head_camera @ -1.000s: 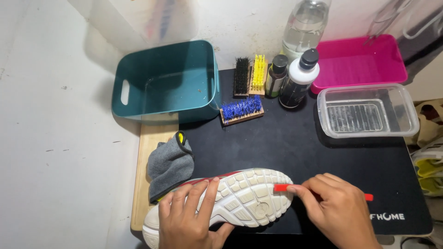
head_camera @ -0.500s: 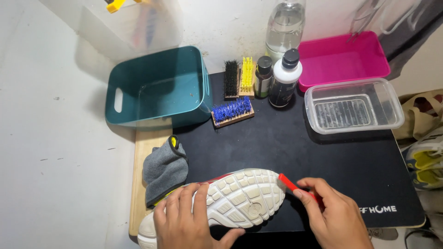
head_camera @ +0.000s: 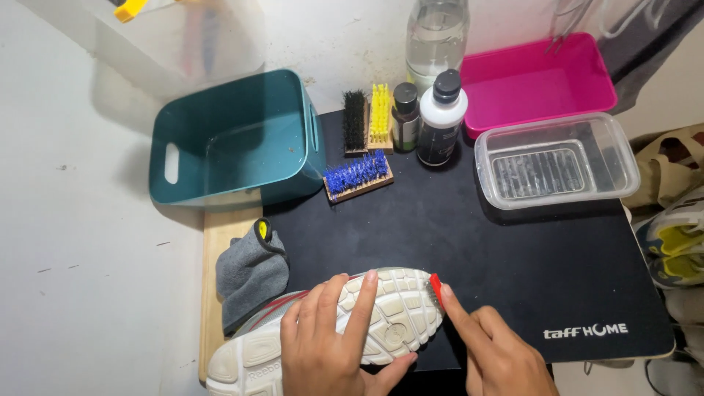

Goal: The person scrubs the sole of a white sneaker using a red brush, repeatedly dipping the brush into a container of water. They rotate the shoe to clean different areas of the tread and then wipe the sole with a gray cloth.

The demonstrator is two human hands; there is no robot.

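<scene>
Sole-up on the near edge of the black rubber mat (head_camera: 455, 242) lies a white sports shoe with a pale lugged sole (head_camera: 367, 323), its toe pointing right. The left hand (head_camera: 334, 352) is clamped over the middle of the sole, fingers spread across the tread and thumb hooked under the near side. The right hand (head_camera: 499, 359) is closed on a small red-handled brush (head_camera: 435, 287), whose tip touches the toe end of the sole.

Just left of the shoe a crumpled grey cloth with a yellow tag (head_camera: 251, 273) lies partly on the mat and partly on the light wooden desk (head_camera: 218, 249). Farther back on the left stands a teal plastic bin (head_camera: 235, 139). Right of it lie a blue-bristled wooden brush (head_camera: 357, 174), a black-bristled brush (head_camera: 354, 121) and a yellow-bristled brush (head_camera: 380, 116). Beside these stand a small dark bottle (head_camera: 405, 116) and a white bottle with a black cap (head_camera: 441, 117), with a clear water bottle (head_camera: 436, 37) behind them. At the far right sit a clear plastic container (head_camera: 554, 161) and a pink plastic tray (head_camera: 539, 81).
</scene>
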